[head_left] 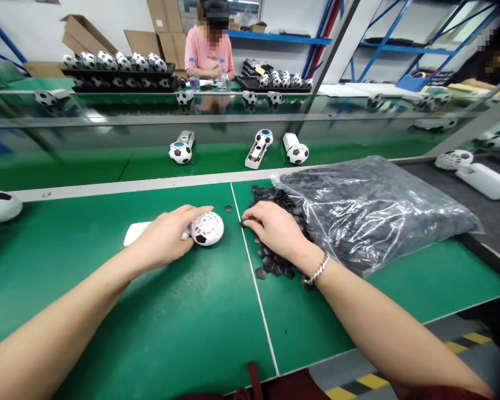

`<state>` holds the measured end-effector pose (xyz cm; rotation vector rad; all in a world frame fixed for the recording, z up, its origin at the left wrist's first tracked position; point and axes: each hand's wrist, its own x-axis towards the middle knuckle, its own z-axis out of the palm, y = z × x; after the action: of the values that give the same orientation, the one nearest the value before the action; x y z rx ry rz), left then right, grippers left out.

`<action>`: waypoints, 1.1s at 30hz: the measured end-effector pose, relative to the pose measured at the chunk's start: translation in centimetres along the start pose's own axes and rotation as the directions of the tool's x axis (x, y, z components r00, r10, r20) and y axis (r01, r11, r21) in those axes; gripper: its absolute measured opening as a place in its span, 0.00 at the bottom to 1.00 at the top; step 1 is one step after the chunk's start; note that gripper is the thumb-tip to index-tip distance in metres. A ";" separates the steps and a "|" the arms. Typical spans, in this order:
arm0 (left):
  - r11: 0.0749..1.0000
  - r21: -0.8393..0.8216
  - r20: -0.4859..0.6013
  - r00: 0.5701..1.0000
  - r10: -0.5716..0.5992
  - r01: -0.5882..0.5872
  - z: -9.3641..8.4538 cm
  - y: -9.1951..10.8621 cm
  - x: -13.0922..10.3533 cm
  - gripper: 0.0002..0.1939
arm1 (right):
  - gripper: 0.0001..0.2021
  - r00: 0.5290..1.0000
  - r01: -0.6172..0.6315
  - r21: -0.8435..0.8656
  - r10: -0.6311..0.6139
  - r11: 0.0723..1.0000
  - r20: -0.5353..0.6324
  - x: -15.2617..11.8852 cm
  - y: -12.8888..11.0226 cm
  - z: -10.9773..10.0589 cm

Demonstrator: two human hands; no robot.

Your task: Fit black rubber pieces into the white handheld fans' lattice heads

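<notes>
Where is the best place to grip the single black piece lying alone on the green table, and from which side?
Probably pinch the lone black piece by its opposite edges, coming straight down from above. It lies flat and thin on the table, apart from the pile, between the left hand and right hand.

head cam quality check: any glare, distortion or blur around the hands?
Head view: wide-angle bending at the edges; overhead-light glare on the clear bag of black pieces; left hand on the white fan and right hand on the loose pieces are sharp, shadows soft.
</notes>
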<state>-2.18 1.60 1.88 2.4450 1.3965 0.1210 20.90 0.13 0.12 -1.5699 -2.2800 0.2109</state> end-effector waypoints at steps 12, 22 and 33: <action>0.996 0.015 -0.052 0.994 0.094 -0.093 0.4 0.6 -0.2 0.34 | 0.10 0.992 0.108 -0.048 -0.104 0.993 0.067 0.1 -0.7 0.8; 0.986 -0.012 -0.010 0.986 0.165 -0.165 0.6 0.1 -0.2 0.34 | 0.05 0.959 0.261 0.508 -0.280 0.821 -0.039 -0.7 -2.7 0.3; 0.993 -0.075 -0.165 0.983 0.082 -0.095 1.8 1.1 0.0 0.35 | 0.06 0.927 0.375 0.371 -0.351 0.850 -0.132 -1.0 -3.4 1.4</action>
<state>-0.88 0.66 0.54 2.4755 1.3176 0.3979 17.71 -1.97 -0.24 -0.9140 -2.2598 0.4766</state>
